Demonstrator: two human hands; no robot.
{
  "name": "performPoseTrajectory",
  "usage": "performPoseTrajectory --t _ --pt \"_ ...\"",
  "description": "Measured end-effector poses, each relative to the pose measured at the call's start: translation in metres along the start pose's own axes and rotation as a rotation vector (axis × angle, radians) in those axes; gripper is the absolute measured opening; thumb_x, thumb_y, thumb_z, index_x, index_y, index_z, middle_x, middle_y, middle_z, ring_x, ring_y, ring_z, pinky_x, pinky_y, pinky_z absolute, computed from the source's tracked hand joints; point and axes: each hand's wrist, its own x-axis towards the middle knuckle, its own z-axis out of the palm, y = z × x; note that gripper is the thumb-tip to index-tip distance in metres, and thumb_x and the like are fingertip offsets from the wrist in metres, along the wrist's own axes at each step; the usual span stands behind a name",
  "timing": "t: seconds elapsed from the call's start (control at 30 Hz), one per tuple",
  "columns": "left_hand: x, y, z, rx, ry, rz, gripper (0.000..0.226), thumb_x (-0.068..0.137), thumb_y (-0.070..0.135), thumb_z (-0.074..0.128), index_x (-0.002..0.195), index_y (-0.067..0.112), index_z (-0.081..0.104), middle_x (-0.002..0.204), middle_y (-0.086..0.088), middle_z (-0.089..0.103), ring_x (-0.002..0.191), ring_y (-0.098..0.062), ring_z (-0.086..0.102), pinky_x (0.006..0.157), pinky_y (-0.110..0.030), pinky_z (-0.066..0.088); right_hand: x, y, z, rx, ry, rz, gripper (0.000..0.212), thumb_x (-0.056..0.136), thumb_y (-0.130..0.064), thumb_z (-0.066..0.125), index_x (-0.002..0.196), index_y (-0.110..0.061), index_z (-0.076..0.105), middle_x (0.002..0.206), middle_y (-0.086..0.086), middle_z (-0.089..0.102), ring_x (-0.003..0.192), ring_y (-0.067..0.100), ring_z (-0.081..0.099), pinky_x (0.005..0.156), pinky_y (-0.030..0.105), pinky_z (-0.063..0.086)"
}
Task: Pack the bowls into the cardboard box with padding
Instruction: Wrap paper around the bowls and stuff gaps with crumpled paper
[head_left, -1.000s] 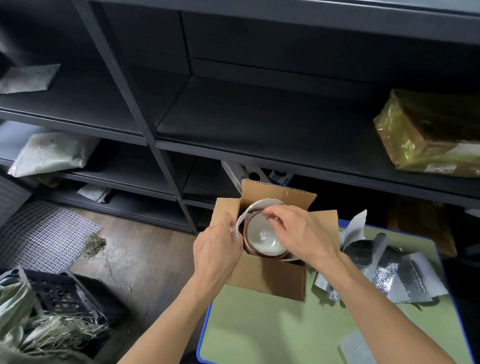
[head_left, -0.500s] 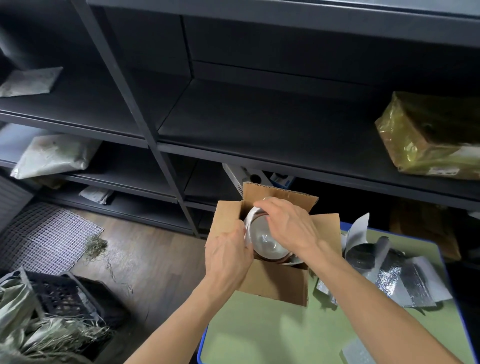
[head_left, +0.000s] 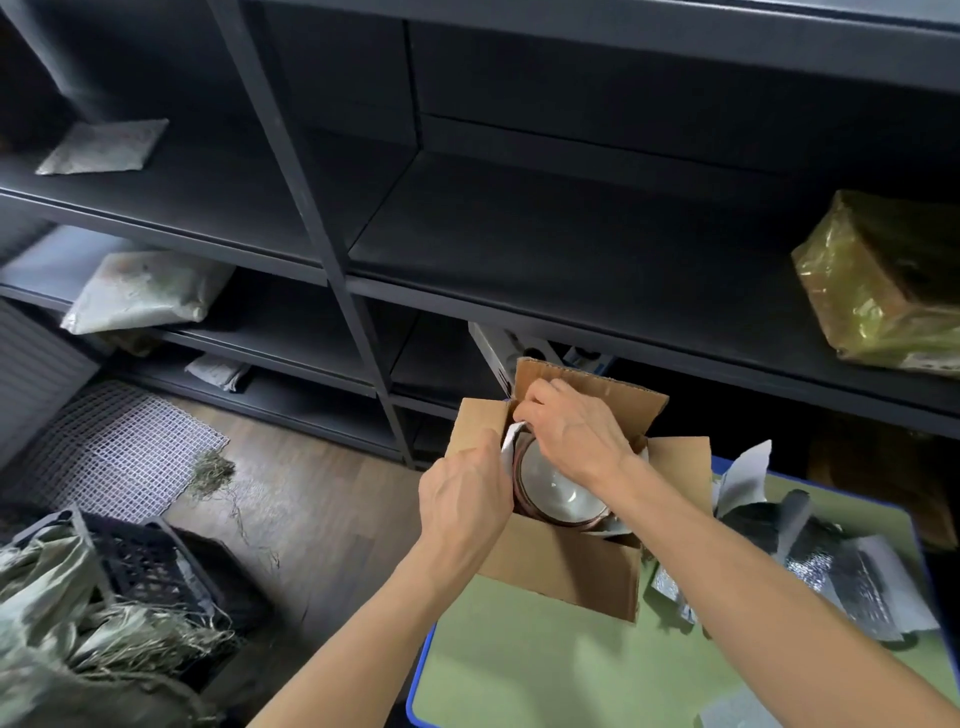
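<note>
Open cardboard box (head_left: 566, 566) stands on the far left part of the green table (head_left: 519, 670), flaps up. 1 bowl (head_left: 556, 483), pale inside with a brown rim, sits in the box. A white padding strip (head_left: 510, 442) runs between the bowl and the box's left wall.

Left hand (head_left: 462, 493): fingers curled, gripping the strip at the left wall.

Right hand (head_left: 571, 431): reaches across the bowl, fingertips pinching the strip's far end at the rear left corner.

Hands are close together, not touching. Silver foil padding pieces (head_left: 831, 561) lie on the table, right of the box.
</note>
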Motion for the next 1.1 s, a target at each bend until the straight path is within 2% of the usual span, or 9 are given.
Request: performPoseTrajectory --t 0.2,0.3,0.4,0.57,0.63,0.7,0.83,0.97,1.1 --pt "-0.007 0.006 -0.001 -0.104 0.032 -0.060 0.010 0.101 0.031 0.039 0.104 0.022 0.044 0.075 0.004 0.046 0.056 -0.017 0.039 0.059 -0.031 0.031 0.006 0.000 -0.009 -0.012 0.039 -0.017 0.034 0.090 -0.003 0.056 0.108 -0.028 0.072 0.096 -0.008 0.063 0.097 0.015 0.052 0.059 0.029 0.050" --pt "-0.010 0.011 0.004 -0.070 -0.023 -0.047 0.015 0.103 0.033 0.036 0.107 0.021 0.044 0.076 0.001 0.055 0.065 -0.024 0.048 0.060 -0.031 0.035 0.008 -0.002 -0.009 0.003 -0.031 -0.041 0.039 0.093 -0.003 0.053 0.113 -0.032 0.071 0.103 -0.009 0.066 0.103 0.015 0.050 0.068 0.030 0.053" --pt "-0.010 0.013 0.008 -0.057 -0.051 -0.065 0.018 0.103 0.032 0.037 0.115 0.020 0.040 0.085 -0.003 0.064 0.070 -0.025 0.056 0.060 -0.030 0.037 0.005 0.000 -0.006 -0.007 -0.074 -0.043 0.040 0.093 -0.003 0.050 0.111 -0.033 0.070 0.099 -0.010 0.066 0.099 0.015 0.050 0.067 0.030 0.052" --pt "-0.006 0.018 -0.002 0.020 -0.034 -0.034 0.025 0.098 0.029 0.045 0.120 0.020 0.036 0.078 0.001 0.060 0.063 -0.020 0.048 0.052 -0.028 0.029 0.009 0.001 -0.015 -0.021 0.029 -0.042 0.039 0.090 -0.003 0.057 0.112 -0.031 0.071 0.093 -0.007 0.066 0.093 0.015 0.048 0.057 0.029 0.042" --pt "-0.002 0.018 -0.003 0.021 -0.021 -0.048 0.026 0.095 0.018 0.047 0.119 0.020 0.036 0.076 0.001 0.057 0.062 -0.020 0.049 0.049 -0.029 0.026 0.010 0.002 -0.016 -0.025 0.033 -0.054 0.037 0.090 -0.005 0.059 0.112 -0.031 0.072 0.094 -0.007 0.066 0.094 0.015 0.048 0.057 0.028 0.039" --pt "-0.002 0.018 -0.002 0.025 -0.033 -0.058 0.023 0.094 0.015 0.045 0.115 0.019 0.037 0.074 0.002 0.055 0.062 -0.021 0.049 0.049 -0.029 0.027 0.008 0.004 -0.015 -0.017 0.002 -0.071 0.037 0.091 -0.004 0.057 0.113 -0.030 0.071 0.097 -0.007 0.067 0.103 0.016 0.052 0.063 0.030 0.047" --pt "-0.013 0.022 0.006 0.018 -0.053 -0.050 0.018 0.097 0.019 0.043 0.114 0.020 0.037 0.075 0.000 0.057 0.066 -0.024 0.056 0.055 -0.030 0.034 0.003 -0.001 -0.008 -0.048 -0.044 -0.100 0.032 0.094 -0.006 0.053 0.115 -0.026 0.067 0.098 -0.004 0.069 0.101 0.018 0.054 0.068 0.029 0.044" --pt "-0.007 0.019 0.006 -0.071 0.006 -0.086 0.014 0.100 0.029 0.042 0.110 0.022 0.036 0.072 0.006 0.050 0.063 -0.020 0.044 0.059 -0.030 0.031 0.007 -0.001 -0.013 -0.043 -0.010 -0.072 0.029 0.096 -0.012 0.054 0.119 -0.027 0.064 0.098 -0.004 0.068 0.100 0.018 0.055 0.065 0.028 0.043" --pt "-0.001 0.016 -0.002 -0.130 0.024 -0.094 0.017 0.103 0.036 0.034 0.095 0.023 0.026 0.066 0.005 0.049 0.057 -0.024 0.042 0.061 -0.034 0.033 0.011 0.001 -0.016 -0.078 0.001 -0.084 0.027 0.094 -0.014 0.057 0.117 -0.026 0.066 0.097 -0.004 0.067 0.102 0.017 0.054 0.063 0.027 0.043"
